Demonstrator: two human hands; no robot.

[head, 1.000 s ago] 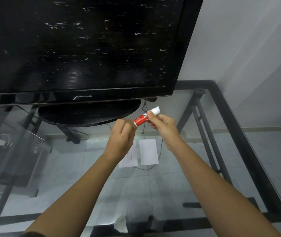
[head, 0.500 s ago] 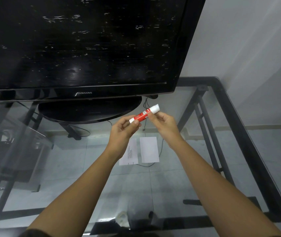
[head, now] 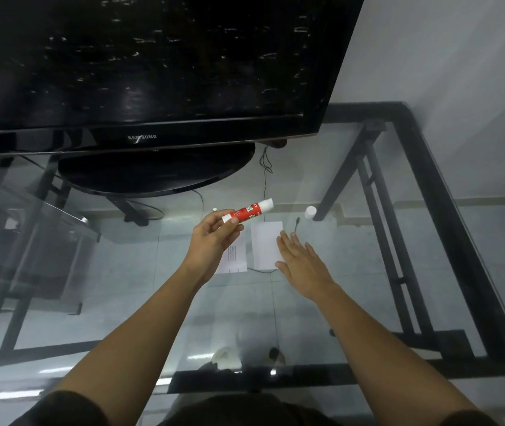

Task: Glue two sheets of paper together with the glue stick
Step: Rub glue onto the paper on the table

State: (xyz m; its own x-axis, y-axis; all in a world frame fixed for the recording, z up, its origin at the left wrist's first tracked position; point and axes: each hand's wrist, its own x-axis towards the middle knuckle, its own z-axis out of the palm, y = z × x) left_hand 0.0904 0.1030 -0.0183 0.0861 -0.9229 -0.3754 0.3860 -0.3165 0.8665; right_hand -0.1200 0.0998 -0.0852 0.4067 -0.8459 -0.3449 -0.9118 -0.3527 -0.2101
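My left hand (head: 214, 241) is shut on the red and white glue stick (head: 246, 211), holding it tilted above the glass table, white tip pointing right. A small white cap (head: 310, 212) stands on the glass to the right. Two small paper sheets lie side by side on the table: a printed sheet (head: 236, 256), partly hidden by my left hand, and a blank white sheet (head: 264, 242). My right hand (head: 305, 267) is open, fingers spread, at the blank sheet's right edge and covering its lower right corner.
A large black TV (head: 152, 72) on an oval stand (head: 155, 175) fills the back of the glass table (head: 352, 302). The table's black metal frame (head: 447, 229) runs along the right and front. A thin cable (head: 265, 179) hangs behind the papers.
My right hand let go of the glue stick and moved down to the blank sheet, opening flat. A white cap now stands on the glass. My left hand alone holds the stick.
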